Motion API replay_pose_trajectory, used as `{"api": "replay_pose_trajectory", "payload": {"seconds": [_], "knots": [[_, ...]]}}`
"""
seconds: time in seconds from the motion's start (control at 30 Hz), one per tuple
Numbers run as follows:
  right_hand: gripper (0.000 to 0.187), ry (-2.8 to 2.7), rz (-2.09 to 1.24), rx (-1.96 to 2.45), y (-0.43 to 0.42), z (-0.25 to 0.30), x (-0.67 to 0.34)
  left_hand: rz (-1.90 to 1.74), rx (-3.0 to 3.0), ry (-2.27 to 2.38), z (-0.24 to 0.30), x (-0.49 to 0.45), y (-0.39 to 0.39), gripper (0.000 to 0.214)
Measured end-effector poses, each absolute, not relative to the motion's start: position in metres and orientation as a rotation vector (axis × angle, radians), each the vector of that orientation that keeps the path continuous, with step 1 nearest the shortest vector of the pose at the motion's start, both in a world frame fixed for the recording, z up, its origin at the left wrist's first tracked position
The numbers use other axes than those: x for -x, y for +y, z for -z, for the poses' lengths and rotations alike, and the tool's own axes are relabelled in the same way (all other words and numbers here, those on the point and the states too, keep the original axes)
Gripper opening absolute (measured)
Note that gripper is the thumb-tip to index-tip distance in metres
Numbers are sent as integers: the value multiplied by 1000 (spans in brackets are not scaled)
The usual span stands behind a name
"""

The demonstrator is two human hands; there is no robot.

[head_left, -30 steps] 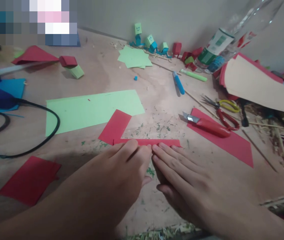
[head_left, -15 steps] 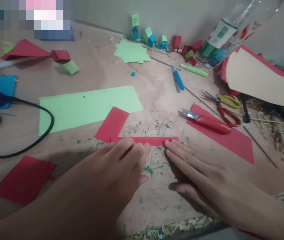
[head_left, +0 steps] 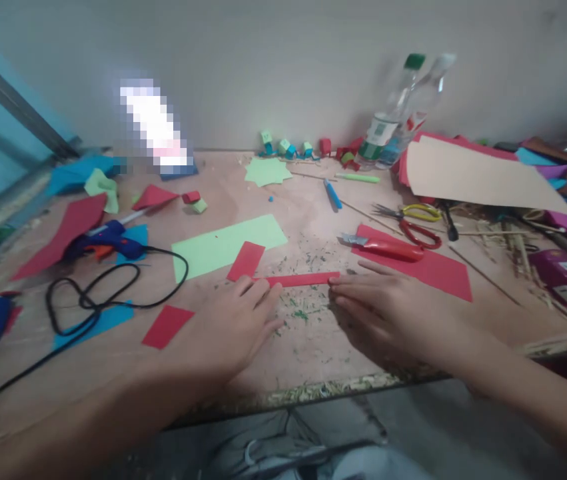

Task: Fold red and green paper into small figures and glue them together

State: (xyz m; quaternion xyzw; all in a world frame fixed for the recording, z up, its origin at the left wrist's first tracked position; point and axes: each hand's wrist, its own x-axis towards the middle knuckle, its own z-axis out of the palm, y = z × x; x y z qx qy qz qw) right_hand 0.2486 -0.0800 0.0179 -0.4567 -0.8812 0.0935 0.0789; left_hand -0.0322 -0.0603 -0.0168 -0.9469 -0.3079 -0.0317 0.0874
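Observation:
A folded red paper strip [head_left: 303,279] lies across the wooden table in front of me. My left hand [head_left: 243,320] rests its fingertips on the strip's left end, thumb apart. At the right end, the outstretched fingers of my right hand [head_left: 388,300] touch the strip and lie low over the table. Just behind my left fingers sits a small red paper rectangle [head_left: 247,260]. A red utility knife [head_left: 388,248] with its blade out lies on a larger red sheet [head_left: 443,270] beyond my right hand. Another red piece [head_left: 166,327] is left of my left hand.
A blue glue gun [head_left: 108,237] with a looped black cord lies left. Behind the strip is a green sheet [head_left: 228,243]. Scissors [head_left: 413,217], a blue pen [head_left: 333,193], bottles [head_left: 380,133], stacked paper [head_left: 478,170] and small paper figures [head_left: 286,148] stand or lie farther back.
My view has lifted and widened, showing more wall and the table's front edge. The left hand's curled fingers have loosened. The right hand's fingers remain at the strip's right end.

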Motion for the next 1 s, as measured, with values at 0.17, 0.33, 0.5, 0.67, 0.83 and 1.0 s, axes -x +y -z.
{"api": "replay_pose_trajectory", "payload": {"seconds": [0.17, 0.33, 0.5, 0.67, 0.83, 1.0], "knots": [[21, -2721, -308, 1304, -62, -39, -220, 78, 2828, -1029, 1, 19, -69, 39], [24, -2586, -402, 1408, -73, -45, -211, 36, 2840, -1135, 1, 9, -70, 49], [34, -2379, -799, 1422, -88, -32, -224, -18, 2916, -1146, -2, -4, -60, 51], [31, -2362, -961, 1275, -81, -32, -236, 42, 2988, -1088, 1, -16, -52, 51], [24, -2566, -643, 1069, -55, -25, -244, 111, 3060, -939, 4, -5, -43, 31], [20, -2687, -545, 989, -49, -5, -245, 118, 3004, -705, 15, 18, -45, 28]]}}
